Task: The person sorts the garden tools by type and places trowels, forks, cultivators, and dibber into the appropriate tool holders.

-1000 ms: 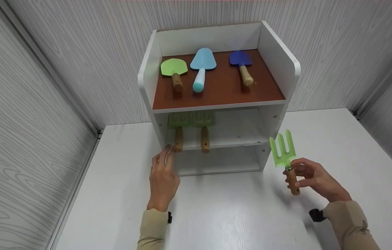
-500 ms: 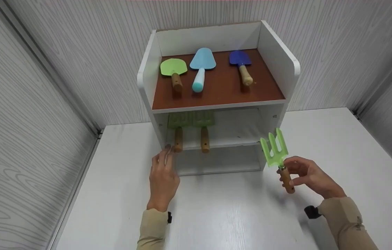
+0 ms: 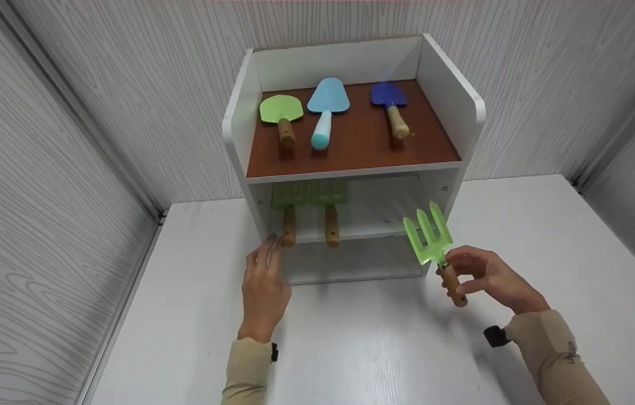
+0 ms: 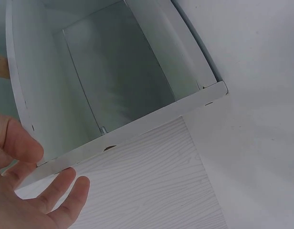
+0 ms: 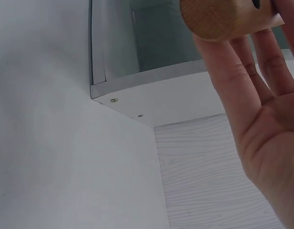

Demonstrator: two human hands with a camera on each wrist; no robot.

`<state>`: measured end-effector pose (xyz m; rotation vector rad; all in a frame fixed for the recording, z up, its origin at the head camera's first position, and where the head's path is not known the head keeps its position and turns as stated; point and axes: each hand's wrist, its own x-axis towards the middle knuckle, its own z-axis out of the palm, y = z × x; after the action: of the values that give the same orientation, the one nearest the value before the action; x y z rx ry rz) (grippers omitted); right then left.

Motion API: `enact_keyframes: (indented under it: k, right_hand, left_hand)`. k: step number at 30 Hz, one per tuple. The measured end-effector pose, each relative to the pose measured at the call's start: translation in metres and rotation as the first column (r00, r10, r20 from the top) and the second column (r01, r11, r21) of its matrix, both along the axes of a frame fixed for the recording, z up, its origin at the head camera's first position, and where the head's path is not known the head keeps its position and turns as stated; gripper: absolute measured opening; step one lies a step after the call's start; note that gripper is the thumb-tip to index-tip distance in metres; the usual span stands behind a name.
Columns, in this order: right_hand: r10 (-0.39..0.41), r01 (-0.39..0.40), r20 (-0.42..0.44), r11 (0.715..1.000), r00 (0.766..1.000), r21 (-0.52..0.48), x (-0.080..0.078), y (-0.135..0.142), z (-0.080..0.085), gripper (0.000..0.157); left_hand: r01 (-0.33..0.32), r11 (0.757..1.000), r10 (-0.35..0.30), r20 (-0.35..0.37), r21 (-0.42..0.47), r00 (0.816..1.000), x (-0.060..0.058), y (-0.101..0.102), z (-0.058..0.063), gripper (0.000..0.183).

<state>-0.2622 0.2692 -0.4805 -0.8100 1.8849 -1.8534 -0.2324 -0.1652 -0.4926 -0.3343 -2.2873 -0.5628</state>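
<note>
My right hand holds a light green garden fork by its wooden handle, tines up and tilted left, at the front right corner of the white shelf unit. My left hand lies flat with straight fingers against the unit's lower left front edge. On the brown top shelf lie a green trowel, a light blue trowel and a dark blue trowel. Two green rakes with wooden handles lie on the middle shelf at the left.
The shelf unit stands at the back of a white table, against grey wood-grain walls. Its bottom compartment holds nothing that shows. The right half of the middle shelf is bare.
My right hand has carried the green fork left and a little toward the shelf unit, tilting its tines further left. My left hand has stayed where it was.
</note>
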Motion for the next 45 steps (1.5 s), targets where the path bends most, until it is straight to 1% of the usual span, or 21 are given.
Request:
enact_keyframes:
  k: [5, 8, 12, 20, 29, 34, 41, 45]
  right_hand:
    - [-0.016, 0.016, -0.029, 1.000, 0.999, 0.022, -0.003, -0.006, 0.006, 0.054]
    - [-0.028, 0.029, -0.023, 0.999, 0.999, 0.032, -0.004, -0.009, 0.009, 0.055]
    - [-0.054, 0.054, -0.008, 0.997, 0.999, 0.050, -0.004, -0.013, 0.012, 0.057]
    - [-0.100, 0.098, 0.031, 0.992, 0.994, 0.082, -0.005, -0.020, 0.019, 0.062]
    - [-0.131, 0.127, 0.058, 0.989, 0.990, 0.069, -0.007, -0.029, 0.027, 0.059]
    - [-0.167, 0.161, 0.076, 0.984, 0.983, 0.080, -0.006, -0.035, 0.032, 0.058]
    - [-0.222, 0.214, 0.107, 0.973, 0.969, 0.082, -0.007, -0.047, 0.042, 0.057]
    - [-0.242, 0.233, 0.115, 0.969, 0.964, 0.082, -0.009, -0.055, 0.048, 0.061]
  left_hand:
    - [0.000, 1.000, 0.000, -0.001, -0.001, 1.000, -0.001, 0.000, 0.001, 0.058]
    - [0.004, 1.000, -0.004, 0.005, -0.005, 1.000, -0.002, 0.000, 0.002, 0.054]
    - [0.003, 1.000, -0.003, 0.007, -0.007, 1.000, -0.002, 0.000, 0.003, 0.048]
    - [-0.005, 1.000, 0.005, 0.008, -0.007, 1.000, -0.001, 0.000, 0.003, 0.052]
    - [-0.006, 1.000, 0.006, 0.008, 0.001, 1.000, -0.002, 0.000, 0.003, 0.053]
    - [-0.009, 1.000, 0.009, 0.008, -0.006, 1.000, -0.001, 0.000, 0.002, 0.056]
    - [-0.008, 1.000, 0.008, 0.019, 0.003, 1.000, 0.001, 0.001, 0.003, 0.052]
    - [-0.008, 1.000, 0.008, 0.024, 0.012, 1.000, 0.000, 0.001, 0.003, 0.052]
